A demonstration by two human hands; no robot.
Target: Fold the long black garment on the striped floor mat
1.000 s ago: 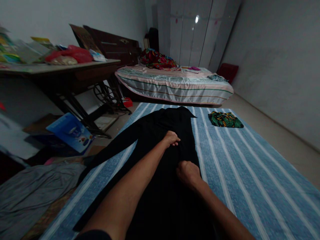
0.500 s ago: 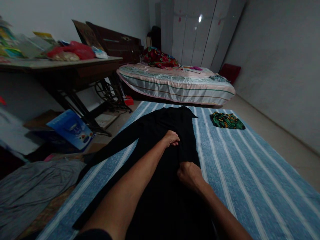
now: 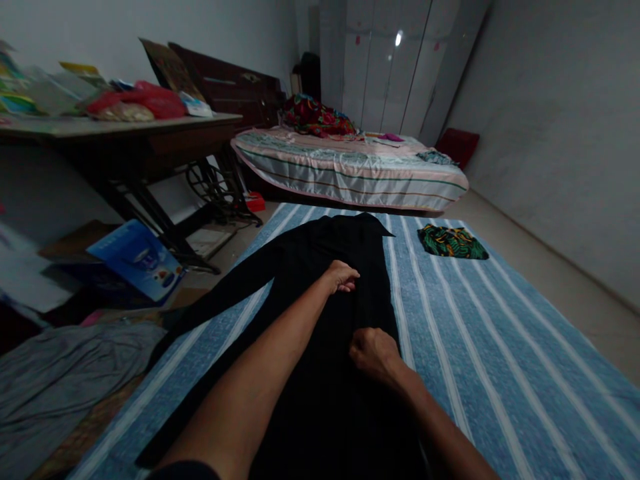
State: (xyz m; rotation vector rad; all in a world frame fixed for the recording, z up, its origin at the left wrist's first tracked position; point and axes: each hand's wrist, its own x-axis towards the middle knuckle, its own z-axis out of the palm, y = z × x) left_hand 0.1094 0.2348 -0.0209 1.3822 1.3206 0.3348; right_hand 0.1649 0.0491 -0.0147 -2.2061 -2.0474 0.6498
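Note:
A long black garment (image 3: 320, 267) lies spread flat on a blue mat with white stripes (image 3: 480, 333), one sleeve stretched out to the left. My left hand (image 3: 341, 275) reaches forward and pinches the black cloth near the garment's middle. Closer to me, my right hand (image 3: 373, 352) is curled into a grip on the same cloth along the garment's right side. Both forearms stretch over the dark fabric.
A folded green patterned cloth (image 3: 451, 241) lies on the mat at the far right. A low bed (image 3: 350, 170) stands beyond the mat. A cluttered table (image 3: 125, 133) and a blue box (image 3: 137, 260) are at the left, grey cloth (image 3: 65, 373) beside the mat.
My right hand has slid slightly left and forward on the black garment. My left hand stays pinched in about the same spot.

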